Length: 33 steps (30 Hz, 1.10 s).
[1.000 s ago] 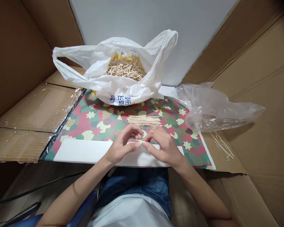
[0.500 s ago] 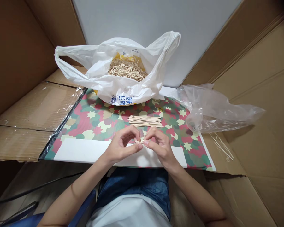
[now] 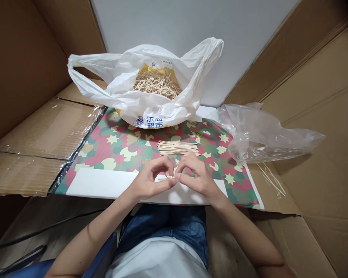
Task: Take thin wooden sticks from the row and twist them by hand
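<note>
While cardboard panels (image 3: 313,88) wall in the left and right sides, one camo-print sheet (image 3: 95,146) covers the middle of the work surface. On it, far side: one white shopping bag (image 3: 124,92), mouth open, two handle loops, pile of short pale bits (image 3: 156,83) inside, too many to count. One clear plastic bag (image 3: 266,131), crumpled, lies over the sheet's right edge onto the cardboard. One white strip (image 3: 101,185) along the near edge.

Two hands over the strip. Left hand (image 3: 145,183): thumb and fingertips pinching one small pale piece (image 3: 170,177), thin end poking out into the hand's gap. Right hand (image 3: 201,177): thumb and index pinched on the same piece, right end. Tips nearly meet; piece sits between them, above the strip's far edge.

One bundle of thin sticks (image 3: 178,148) just beyond the hands, sticks uncountable. A few loose strands (image 3: 271,179) on cardboard, off the sheet's right edge.

Room: sheet shows either side of the bundle; narrow band between bundle and white bag. Near edge tight under the wrists.
</note>
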Each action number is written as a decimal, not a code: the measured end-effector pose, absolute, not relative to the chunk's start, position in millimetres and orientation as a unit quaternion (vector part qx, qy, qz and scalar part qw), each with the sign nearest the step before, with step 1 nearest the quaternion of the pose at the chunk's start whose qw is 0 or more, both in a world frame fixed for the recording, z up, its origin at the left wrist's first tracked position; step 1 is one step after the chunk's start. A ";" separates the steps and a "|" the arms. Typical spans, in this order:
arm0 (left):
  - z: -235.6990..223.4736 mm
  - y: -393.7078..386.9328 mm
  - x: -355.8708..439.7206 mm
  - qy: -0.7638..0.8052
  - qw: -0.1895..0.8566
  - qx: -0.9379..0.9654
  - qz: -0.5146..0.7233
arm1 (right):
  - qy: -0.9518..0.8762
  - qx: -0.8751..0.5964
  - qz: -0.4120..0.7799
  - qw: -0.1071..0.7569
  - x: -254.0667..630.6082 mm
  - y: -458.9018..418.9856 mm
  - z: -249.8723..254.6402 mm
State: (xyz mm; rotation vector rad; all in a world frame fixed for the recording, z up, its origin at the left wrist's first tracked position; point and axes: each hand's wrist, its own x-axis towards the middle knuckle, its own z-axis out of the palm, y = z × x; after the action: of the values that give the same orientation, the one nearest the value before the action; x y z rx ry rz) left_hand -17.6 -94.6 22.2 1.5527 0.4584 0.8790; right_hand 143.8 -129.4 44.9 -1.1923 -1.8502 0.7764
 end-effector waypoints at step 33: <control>50.7 -98.0 -47.3 0.172 0.311 0.892 0.279 | -0.676 -0.430 0.552 0.231 152.5 -128.9 54.9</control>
State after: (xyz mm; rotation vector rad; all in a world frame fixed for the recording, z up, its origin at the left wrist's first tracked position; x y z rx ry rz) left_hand -47.3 -98.0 50.7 2.3558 0.4529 0.7374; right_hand 152.5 -128.9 54.9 -1.1829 -1.8573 1.5188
